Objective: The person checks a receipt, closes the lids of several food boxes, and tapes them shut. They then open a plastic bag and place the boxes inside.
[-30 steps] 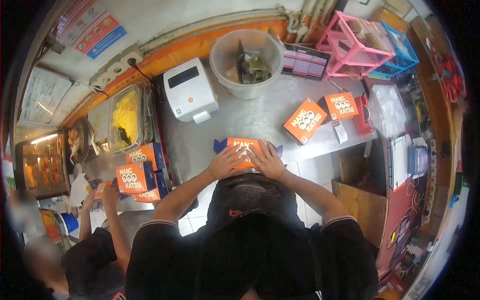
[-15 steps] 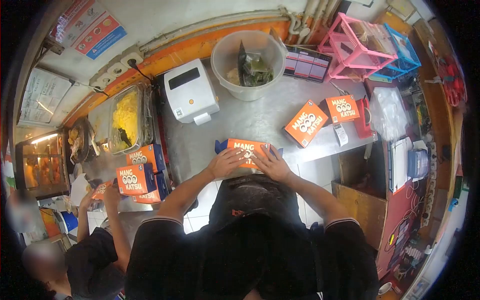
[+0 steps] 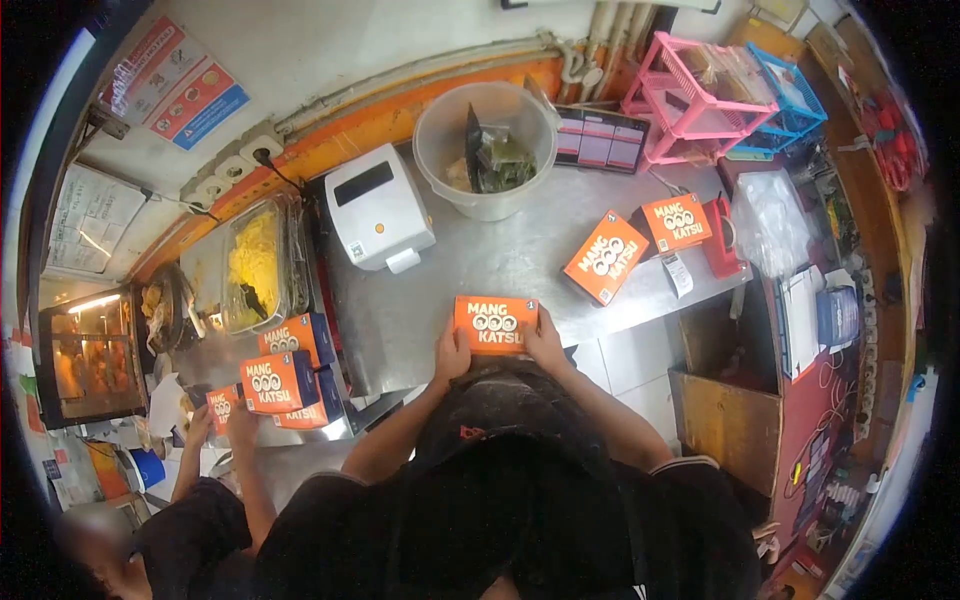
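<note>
An orange "Mang Katsu" box (image 3: 494, 324) lies closed at the near edge of the steel counter (image 3: 480, 255). My left hand (image 3: 450, 353) grips its left side and my right hand (image 3: 546, 340) grips its right side. Both thumbs rest on the lid. The blue side flaps are no longer visible.
Two more orange boxes (image 3: 605, 256) (image 3: 676, 222) lie to the right. A white label printer (image 3: 378, 206) and a plastic tub (image 3: 487, 148) stand at the back, with pink and blue baskets (image 3: 700, 95) far right. At left, another person's hands (image 3: 222, 420) work near stacked boxes (image 3: 280, 375).
My hands slid from the top of the box to its two sides. The blue flaps that stuck out at both ends are now tucked away and the lid lies flat.
</note>
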